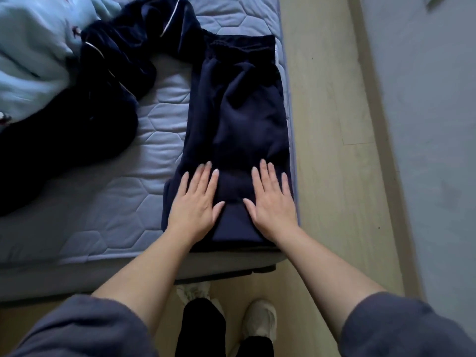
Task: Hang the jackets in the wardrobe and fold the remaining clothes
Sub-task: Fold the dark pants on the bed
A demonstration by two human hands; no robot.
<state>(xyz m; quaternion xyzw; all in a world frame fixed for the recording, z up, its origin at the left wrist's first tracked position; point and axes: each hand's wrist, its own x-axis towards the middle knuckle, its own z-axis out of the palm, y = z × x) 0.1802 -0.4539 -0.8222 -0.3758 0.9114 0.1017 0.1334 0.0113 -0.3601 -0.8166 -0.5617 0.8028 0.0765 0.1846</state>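
The fingers (205, 176) of both hands lay straight and slightly spread, flat on fabric, gripping nothing. The left hand (194, 204) and the right hand (274, 204) pressed side by side, thumbs apart, on the near end of the navy trousers (239, 112). Behind the palms, the trouser hem sat at the near corner of the mattress (116, 197). Ahead of the fingertips, the trousers ran lengthwise along the mattress's right edge to an elastic waistband at the far end, apparently folded leg over leg. Left of the fingers and farther off, a dark garment with pale piping (113, 60) lay crumpled, one part reaching the waistband. Beyond it lay a light blue garment (33, 60). Whether either was a jacket could not be told. The step in hand appeared to be smoothing the trousers before a crosswise fold. The next move would call for both hands to pinch the near end and carry it toward the waistband, with edges kept aligned and clear of the mattress edge.
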